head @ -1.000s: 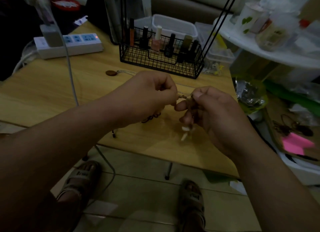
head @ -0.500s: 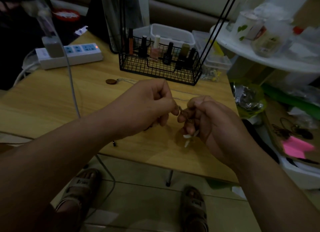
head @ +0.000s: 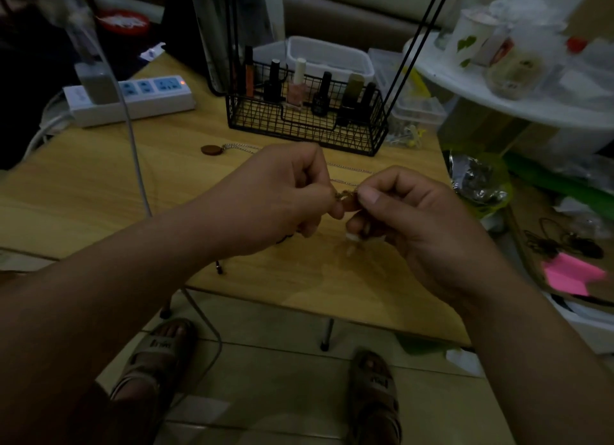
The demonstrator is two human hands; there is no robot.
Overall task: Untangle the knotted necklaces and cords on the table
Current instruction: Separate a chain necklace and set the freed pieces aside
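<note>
My left hand (head: 279,195) and my right hand (head: 412,218) meet above the wooden table (head: 83,192), fingertips almost touching. Between them they pinch a small knot of thin golden chain (head: 345,194). A pale pendant (head: 353,237) hangs under my right fingers. A dark cord (head: 285,238) trails from below my left hand, and its loose end (head: 219,267) lies near the table's front edge. A second silver chain (head: 345,171) with a round brown pendant (head: 211,150) lies flat on the table behind my hands.
A black wire basket (head: 305,125) of nail polish bottles stands at the back. A white power strip (head: 133,100) with a plugged charger and grey cable (head: 134,152) is back left. Cluttered shelves and a pink paper (head: 569,275) are on the right. My sandalled feet show below.
Both hands stayed close together on the knot, shifting slightly. My right fingers have closed over more of the pale pendant. The view tilted a little.
</note>
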